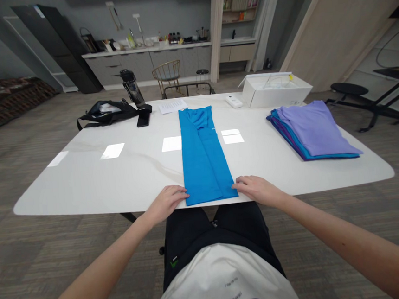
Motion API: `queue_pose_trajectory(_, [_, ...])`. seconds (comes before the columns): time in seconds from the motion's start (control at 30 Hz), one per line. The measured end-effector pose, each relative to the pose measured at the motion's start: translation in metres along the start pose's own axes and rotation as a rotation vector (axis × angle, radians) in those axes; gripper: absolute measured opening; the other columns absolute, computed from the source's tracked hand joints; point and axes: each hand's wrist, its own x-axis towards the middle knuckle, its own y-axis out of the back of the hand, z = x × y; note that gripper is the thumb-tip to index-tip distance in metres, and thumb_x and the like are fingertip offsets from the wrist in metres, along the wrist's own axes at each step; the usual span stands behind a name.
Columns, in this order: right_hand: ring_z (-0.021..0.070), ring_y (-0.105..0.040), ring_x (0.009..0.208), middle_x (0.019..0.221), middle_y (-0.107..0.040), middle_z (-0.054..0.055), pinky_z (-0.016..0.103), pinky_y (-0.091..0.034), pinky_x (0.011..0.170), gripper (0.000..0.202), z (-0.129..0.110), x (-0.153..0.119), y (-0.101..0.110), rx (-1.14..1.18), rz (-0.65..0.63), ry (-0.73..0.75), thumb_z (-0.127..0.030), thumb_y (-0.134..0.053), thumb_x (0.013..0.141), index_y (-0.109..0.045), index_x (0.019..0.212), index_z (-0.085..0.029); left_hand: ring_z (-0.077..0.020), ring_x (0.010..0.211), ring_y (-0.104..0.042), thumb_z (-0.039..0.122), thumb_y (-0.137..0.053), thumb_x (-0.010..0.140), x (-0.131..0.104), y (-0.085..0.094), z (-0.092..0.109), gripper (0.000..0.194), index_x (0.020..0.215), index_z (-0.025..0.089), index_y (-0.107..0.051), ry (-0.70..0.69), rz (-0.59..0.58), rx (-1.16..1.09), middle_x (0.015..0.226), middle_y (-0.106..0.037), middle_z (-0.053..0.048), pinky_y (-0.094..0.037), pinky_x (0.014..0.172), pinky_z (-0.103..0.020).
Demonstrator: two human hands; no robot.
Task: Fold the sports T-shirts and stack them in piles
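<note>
A bright blue shirt (203, 156) lies flat on the white table (139, 182), folded lengthwise into a long narrow strip with a layer running diagonally along it. Its near edge is close to the table's front edge. My left hand (169, 201) pinches the near left corner, fingers bent and closed on the cloth. At the near right corner, my right hand (255, 189) has its thumb and fingertips closed on the cloth in the same way. A stack of folded garments, with a lilac shirt (316, 127) on top of blue and purple ones, lies to the right.
A white open box (276, 91) stands at the back right beside a small white device (233, 101). Papers (173, 106), a phone (143, 117), a dark bottle (132, 88) and a black bag (107, 112) lie or stand along the back left.
</note>
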Motion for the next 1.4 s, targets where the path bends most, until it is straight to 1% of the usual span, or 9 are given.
queue_pose_trajectory(0.17, [0.0211,-0.063,0.091,0.119,-0.066,0.011,0.033,-0.048,0.082,0.030,0.005,0.003,0.001,-0.062,-0.038,0.139,-0.019,-0.050,0.103,-0.066,0.127,-0.025,-0.0228,0.127,-0.060,0.032,-0.051,0.105,0.010,0.006,-0.003,0.027,0.121,0.031,-0.072,-0.094,-0.090,-0.004,0.133,-0.067,-0.008,-0.047,0.107,-0.040])
queue_pose_trajectory(0.3, [0.0212,-0.065,0.093,0.116,-0.067,0.011,0.033,-0.050,0.082,0.026,0.008,0.008,-0.007,0.005,0.002,0.159,-0.019,-0.048,0.104,-0.068,0.121,-0.023,-0.0224,0.122,-0.061,0.034,-0.052,0.105,0.019,0.006,-0.001,0.023,0.111,0.029,-0.074,-0.111,-0.116,-0.033,0.126,-0.070,-0.006,-0.046,0.104,-0.040])
queue_pose_trajectory(0.4, [0.0218,-0.066,0.096,0.109,-0.068,0.009,0.034,-0.052,0.082,0.026,0.007,0.016,-0.007,0.178,0.073,0.052,-0.023,-0.042,0.107,-0.067,0.115,-0.022,-0.0208,0.115,-0.063,0.032,-0.052,0.105,0.028,0.007,0.003,0.021,0.110,0.027,-0.071,-0.035,-0.047,-0.109,0.119,-0.072,-0.006,-0.047,0.101,-0.039])
queue_pose_trajectory(0.5, [0.0201,-0.066,0.093,0.107,-0.067,0.007,0.033,-0.053,0.081,0.022,0.010,0.029,0.004,0.407,0.162,-0.099,-0.027,-0.043,0.107,-0.064,0.112,-0.023,-0.0199,0.110,-0.064,0.030,-0.052,0.104,0.043,0.013,0.002,0.018,0.112,0.026,-0.068,0.075,0.073,-0.213,0.112,-0.072,-0.005,-0.050,0.097,-0.037])
queue_pose_trajectory(0.67, [0.0164,-0.060,0.072,0.095,-0.066,0.004,0.032,-0.050,0.072,0.016,0.036,0.069,0.025,0.585,0.318,-0.258,-0.033,-0.050,0.104,-0.063,0.106,-0.024,-0.0185,0.101,-0.066,0.028,-0.054,0.101,0.085,0.036,-0.019,0.013,0.105,0.024,-0.065,0.182,0.244,-0.275,0.105,-0.071,-0.004,-0.052,0.092,-0.034])
queue_pose_trajectory(0.87, [0.0171,-0.058,0.072,0.090,-0.067,0.004,0.031,-0.047,0.068,0.020,0.087,0.141,0.049,0.681,0.460,-0.373,-0.041,-0.055,0.100,-0.064,0.100,-0.023,-0.0177,0.095,-0.065,0.030,-0.055,0.099,0.163,0.071,-0.065,0.014,0.100,0.024,-0.067,0.217,0.402,-0.238,0.100,-0.072,-0.002,-0.051,0.087,-0.032])
queue_pose_trajectory(1.0, [0.0180,-0.058,0.076,0.093,-0.068,0.004,0.032,-0.047,0.070,0.021,0.130,0.197,0.061,0.690,0.528,-0.421,-0.041,-0.056,0.096,-0.065,0.097,-0.022,-0.0187,0.094,-0.064,0.034,-0.058,0.096,0.220,0.084,-0.111,0.016,0.100,0.023,-0.069,0.263,0.409,-0.249,0.101,-0.071,-0.003,-0.050,0.077,-0.030])
queue_pose_trajectory(1.23, [0.0170,-0.056,0.071,0.089,-0.069,0.003,0.032,-0.045,0.071,0.023,0.224,0.285,0.051,0.687,0.583,-0.476,-0.043,-0.057,0.089,-0.064,0.091,-0.022,-0.0176,0.088,-0.063,0.031,-0.058,0.092,0.312,0.081,-0.204,0.014,0.096,0.022,-0.069,0.297,0.453,-0.301,0.095,-0.071,-0.001,-0.046,0.076,-0.030])
queue_pose_trajectory(1.4, [0.0163,-0.055,0.067,0.088,-0.068,0.002,0.031,-0.045,0.068,0.027,0.299,0.338,0.033,0.742,0.623,-0.569,-0.047,-0.058,0.087,-0.065,0.091,-0.021,-0.0162,0.082,-0.061,0.035,-0.056,0.092,0.368,0.070,-0.261,0.015,0.092,0.022,-0.063,0.388,0.628,-0.423,0.088,-0.068,0.000,-0.045,0.075,-0.029])
